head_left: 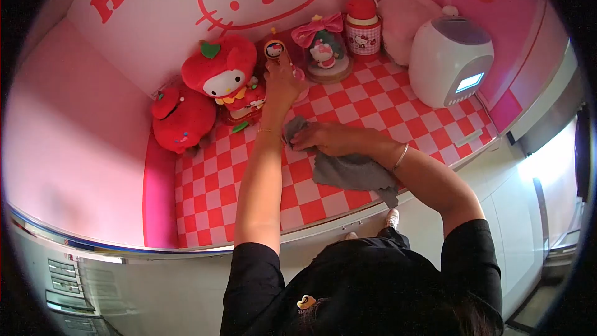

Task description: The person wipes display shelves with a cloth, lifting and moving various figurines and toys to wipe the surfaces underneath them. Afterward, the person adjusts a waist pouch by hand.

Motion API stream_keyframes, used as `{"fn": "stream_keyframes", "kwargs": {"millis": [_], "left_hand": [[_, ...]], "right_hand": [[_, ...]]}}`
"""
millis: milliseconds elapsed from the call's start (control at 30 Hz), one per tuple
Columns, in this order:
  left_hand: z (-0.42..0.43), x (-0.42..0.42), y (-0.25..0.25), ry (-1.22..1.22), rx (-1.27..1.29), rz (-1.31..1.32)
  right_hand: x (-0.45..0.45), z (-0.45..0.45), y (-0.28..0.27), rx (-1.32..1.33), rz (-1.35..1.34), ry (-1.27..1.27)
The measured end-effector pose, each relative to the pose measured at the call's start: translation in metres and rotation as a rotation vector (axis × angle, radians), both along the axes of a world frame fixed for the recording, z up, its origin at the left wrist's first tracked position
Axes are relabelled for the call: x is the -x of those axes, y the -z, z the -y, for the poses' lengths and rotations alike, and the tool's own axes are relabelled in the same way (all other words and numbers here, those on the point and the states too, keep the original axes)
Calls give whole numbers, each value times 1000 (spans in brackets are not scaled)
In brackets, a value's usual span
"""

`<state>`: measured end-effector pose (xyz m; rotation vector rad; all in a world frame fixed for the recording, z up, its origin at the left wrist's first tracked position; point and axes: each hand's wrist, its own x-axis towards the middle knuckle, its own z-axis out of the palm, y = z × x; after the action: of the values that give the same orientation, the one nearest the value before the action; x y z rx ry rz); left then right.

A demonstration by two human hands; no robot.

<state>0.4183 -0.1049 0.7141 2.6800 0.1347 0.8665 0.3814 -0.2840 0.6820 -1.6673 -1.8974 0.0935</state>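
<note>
My left hand [283,79] reaches to the back of the checked shelf, its fingers closed on a small Hello Kitty ornament [273,49] with a round, yellow-rimmed top. The hand hides its lower part, and a bit of pink shows beside the wrist. Nearer to me, my right hand [333,139] grips a grey cloth [351,172], pressed to the red and pink checks. The cloth's loose end trails toward the shelf's front edge. Just left of my left forearm sits a red-hooded plush toy [221,74] with a smaller figure at its base.
A round red plush [182,123] sits at the left. Behind my hands stand a glass dome [324,56] with a pink bow and a red-lidded bottle [362,28]. Farther right are a pink plush [401,18] and a white device [444,65] with a lit screen.
</note>
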Motion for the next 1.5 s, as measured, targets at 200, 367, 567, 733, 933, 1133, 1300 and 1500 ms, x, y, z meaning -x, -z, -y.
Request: {"fn": "stream_keyframes", "kwargs": {"millis": [200, 367, 567, 733, 933, 1133, 1300, 1500], "left_hand": [[2, -1, -1, -44, 64, -81], [6, 6, -5, -26, 65, -100], [19, 18, -14, 14, -202, 139], [70, 52, -17, 332, 116, 98], [101, 100, 3, 447, 564, -187], [142, 150, 39, 134, 85, 200], [161, 195, 34, 116, 3, 65], [180, 211, 45, 48, -208, -66]], "right_hand": [[-2, 2, -7, 17, -45, -32], [-11, 3, -6, 60, 0, 22], [-27, 4, 14, -2, 324, 291], [-8, 7, 17, -37, 403, 436], [3, 1, 44, -177, -249, 617], [-22, -7, 53, -357, 621, 694], [-38, -21, 30, -50, 384, 662], [-16, -4, 32, -217, 528, 731]]}}
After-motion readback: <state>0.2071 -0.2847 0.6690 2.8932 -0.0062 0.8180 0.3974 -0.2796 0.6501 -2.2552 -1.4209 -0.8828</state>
